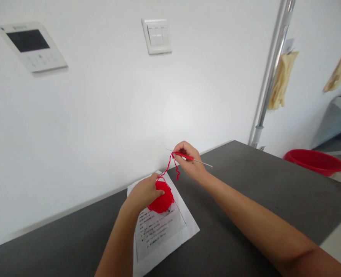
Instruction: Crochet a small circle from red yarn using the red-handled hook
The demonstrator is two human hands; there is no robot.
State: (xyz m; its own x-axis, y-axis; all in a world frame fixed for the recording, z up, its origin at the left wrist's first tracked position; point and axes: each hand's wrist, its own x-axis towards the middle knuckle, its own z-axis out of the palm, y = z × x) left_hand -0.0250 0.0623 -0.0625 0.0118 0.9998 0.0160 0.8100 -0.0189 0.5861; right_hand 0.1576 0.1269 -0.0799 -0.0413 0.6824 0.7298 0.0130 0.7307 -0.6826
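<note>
My left hand (143,192) grips a red ball of yarn (161,198) just above a printed sheet of paper (164,231) on the dark grey table (259,192). A red strand (168,166) runs up from the ball to my right hand (189,159). That hand is closed in a pinch on a thin crochet hook (192,158) with a red grip, its metal ends sticking out on both sides. A short loose yarn tail (177,173) dangles below the right hand.
A white wall stands right behind the table, carrying an intercom panel (32,46) and a light switch (157,35). A metal pole (271,73) rises at the right, with yellowish gloves (281,80) hanging beside it. A red basin (314,161) sits beyond the table's right end.
</note>
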